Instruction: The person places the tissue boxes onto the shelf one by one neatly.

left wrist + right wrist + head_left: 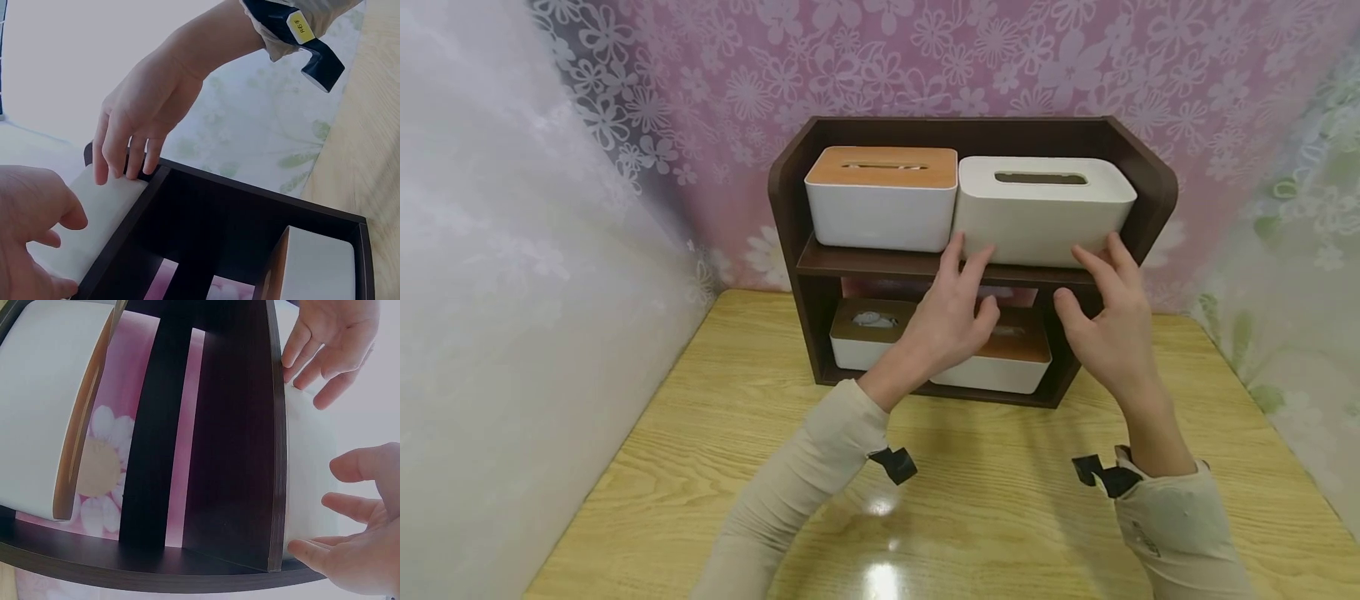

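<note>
A cream-white tissue box (1037, 229) with an oval slot stands on the right of the upper shelf. My left hand (946, 321) has its fingertips at the lower left of this box's front, thumb apart from it. At the lower right, the fingertips of my right hand (1112, 333) reach the same face, its thumb also away from the box. Both hands have spread, slightly bent fingers. In the right wrist view, fingers of the right hand (369, 540) and left hand (340, 337) lie along the pale box (306, 462), near the shelf board.
Beside it sits a white tissue box with a wooden lid (883, 217). The dark brown shelf unit (805, 308) holds two more wood-lidded boxes below, one left (853, 354) and one right (1000, 373). It stands on a wood-grain table (700, 450) against a pink flowered backdrop (880, 67).
</note>
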{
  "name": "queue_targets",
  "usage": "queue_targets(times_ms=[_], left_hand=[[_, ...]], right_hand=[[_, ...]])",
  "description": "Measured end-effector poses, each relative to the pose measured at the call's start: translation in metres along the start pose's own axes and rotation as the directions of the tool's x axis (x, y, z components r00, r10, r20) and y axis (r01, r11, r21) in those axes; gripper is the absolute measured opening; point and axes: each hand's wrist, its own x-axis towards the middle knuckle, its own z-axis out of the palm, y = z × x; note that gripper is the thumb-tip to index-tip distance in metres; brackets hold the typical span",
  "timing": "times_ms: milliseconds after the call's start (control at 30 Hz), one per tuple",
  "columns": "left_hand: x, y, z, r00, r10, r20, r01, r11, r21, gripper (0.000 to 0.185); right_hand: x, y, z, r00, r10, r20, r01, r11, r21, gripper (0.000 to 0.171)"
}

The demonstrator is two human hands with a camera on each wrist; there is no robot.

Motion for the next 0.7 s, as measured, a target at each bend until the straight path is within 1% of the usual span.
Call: queue_targets(times_ms=[300, 500, 600, 700], left_hand=[[0.0061, 0.0045, -0.0066, 0.996, -0.049, 0.075, 0.050, 0.999, -0.008, 0.057], [0.0093, 0.0053, -0.0069, 0.991, -0.074, 0.114, 0.073, 0.997, 0.011, 0.059], [0.0102, 0.0045, -0.0068, 0.989, -0.076, 0.129, 0.076, 0.997, 0.008, 0.060], [0.0083, 0.0028, -0.0077, 0.987, -0.071, 0.147, 0.075, 0.997, -0.020, 0.062]], right_hand=[[0.0050, 0.0003, -0.0022, 0.998, 0.045, 0.032, -0.045, 0.999, 0.001, 0.046], [0.0053, 0.0024, -0.0030, 0.997, 0.062, 0.050, -0.061, 0.998, -0.009, 0.045], [0.0045, 0.0043, -0.0035, 0.996, 0.073, 0.058, -0.073, 0.997, -0.008, 0.045], [0.0025, 0.0059, -0.0039, 0.994, 0.083, 0.070, -0.084, 0.996, 0.004, 0.046]])
